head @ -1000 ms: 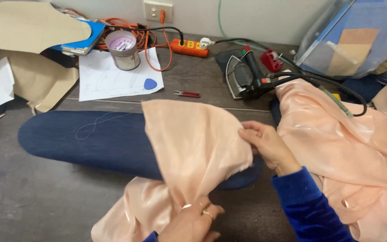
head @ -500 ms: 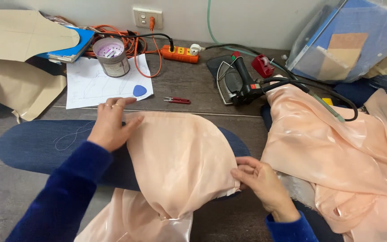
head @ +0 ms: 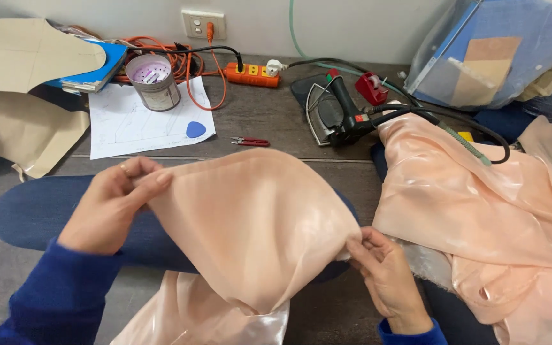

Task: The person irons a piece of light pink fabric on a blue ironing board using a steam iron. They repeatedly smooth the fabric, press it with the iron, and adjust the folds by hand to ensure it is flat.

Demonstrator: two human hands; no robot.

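The right hand [head: 388,278] pinches the near edge of the peach cloth [head: 250,223], which is draped over a blue ironing pad [head: 39,214]. The left hand [head: 107,207] grips the cloth's far-left edge with its fingers closed on it. Beyond, on the tabletop [head: 269,121], sit small red snips [head: 249,141], an iron [head: 333,115] and a tin can [head: 153,82].

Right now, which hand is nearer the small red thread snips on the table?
Left. The left hand grips the peach satin fabric just below-left of the red thread snips; the right hand pinches the fabric's far lower-right edge.
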